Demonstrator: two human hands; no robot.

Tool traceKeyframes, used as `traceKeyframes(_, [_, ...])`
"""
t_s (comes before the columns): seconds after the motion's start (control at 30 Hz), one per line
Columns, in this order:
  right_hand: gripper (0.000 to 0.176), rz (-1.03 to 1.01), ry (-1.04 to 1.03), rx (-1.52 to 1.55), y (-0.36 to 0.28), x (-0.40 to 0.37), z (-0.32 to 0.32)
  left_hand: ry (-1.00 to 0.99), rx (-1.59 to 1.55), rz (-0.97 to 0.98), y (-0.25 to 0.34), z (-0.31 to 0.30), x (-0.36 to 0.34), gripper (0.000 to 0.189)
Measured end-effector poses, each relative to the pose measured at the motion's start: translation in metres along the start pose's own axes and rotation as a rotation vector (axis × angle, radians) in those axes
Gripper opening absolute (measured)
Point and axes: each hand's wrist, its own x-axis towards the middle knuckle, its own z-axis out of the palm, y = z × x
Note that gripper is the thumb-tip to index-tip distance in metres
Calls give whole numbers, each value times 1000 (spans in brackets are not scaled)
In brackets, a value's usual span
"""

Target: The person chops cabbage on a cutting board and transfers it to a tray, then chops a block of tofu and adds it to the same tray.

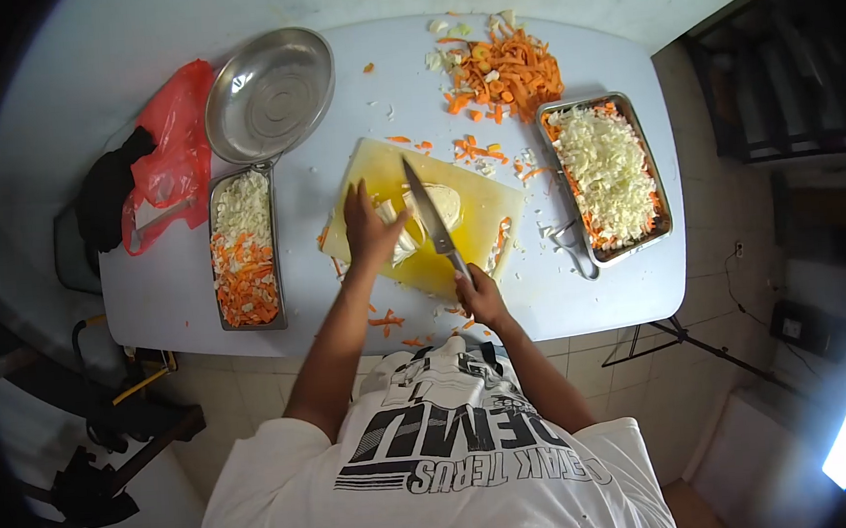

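Note:
My right hand (pixel 481 295) grips the handle of a kitchen knife (pixel 422 200), its blade pointing away from me across the yellow cutting board (pixel 489 203). Right of the blade lies a pale chunk of cabbage (pixel 446 203), partly behind the knife. My left hand (pixel 372 230) is at the board's left side, fingers apart, thumb stretched toward the blade. Beside that thumb sit cut cabbage slices (pixel 403 248), partly covered by the hand. Bits of carrot (pixel 501 239) lie along the board's right edge.
Shredded cabbage and carrot fill a metal tray (pixel 667 210) at right and a narrower one (pixel 279 296) at left. A steel bowl (pixel 279 93) and red plastic bag (pixel 178 134) are back left. Carrot peelings (pixel 517 66) heap at the back; tongs (pixel 574 251) lie by the right tray.

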Motion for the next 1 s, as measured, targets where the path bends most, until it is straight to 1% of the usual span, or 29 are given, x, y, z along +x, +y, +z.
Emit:
traceKeyframes(0.07, [30,-116,115,8,1,-23,-10,-46,-105,50,-14,16,-26,89])
traceKeyframes(0.1, [29,-154,176,0,5,-36,-18,-67,-237,10,-17,22,-29,89])
traceKeyframes(0.13, [28,-189,240,-3,9,-50,-25,-45,-92,52,0,7,-27,90])
traceKeyframes(0.2, [27,-197,337,-4,17,-78,-43,-7,197,131,37,-18,-21,93])
traceKeyframes(0.23, [26,-170,389,-41,21,-90,-54,-82,124,250,48,-19,-12,98])
traceKeyframes(0.3, [24,-219,456,-33,24,-117,-70,-239,-22,484,69,-16,9,107])
traceKeyframes(0.33, [24,-246,484,1,21,-131,-76,-359,160,444,74,-11,14,113])
traceKeyframes(0.4, [23,-378,511,85,27,-149,-88,-588,533,350,85,3,23,125])
traceKeyframes(0.43, [24,-428,534,115,27,-154,-93,-662,641,343,71,18,31,132])
traceKeyframes(0.47, [25,-483,554,147,25,-156,-100,-673,621,292,66,24,34,129])
traceKeyframes(0.53, [25,-482,579,155,22,-157,-115,-699,593,187,63,33,35,122])
traceKeyframes(0.6, [26,-465,612,171,30,-155,-126,-709,580,179,56,49,35,117])
traceKeyframes(0.67, [26,-475,605,188,35,-153,-137,-725,618,164,60,50,35,112])
traceKeyframes(0.73, [26,-479,573,186,33,-155,-151,-731,679,129,75,44,37,107])
traceKeyframes(0.77, [21,-479,566,175,35,-154,-159,-775,720,145,81,41,39,108])
traceKeyframes(0.83, [20,-478,538,147,43,-150,-177,-866,800,165,96,30,43,110])
traceKeyframes(0.87, [20,-474,521,131,47,-149,-184,-913,802,226,87,31,50,112])
traceKeyframes(0.9, [19,-426,528,99,49,-147,-191,-960,800,286,70,33,59,113])
traceKeyframes(0.93, [19,-396,518,133,52,-145,-199,-1002,798,348,67,29,64,115])
traceKeyframes(1.0, [18,-400,501,48,57,-146,-216,-944,881,330,67,25,58,117])
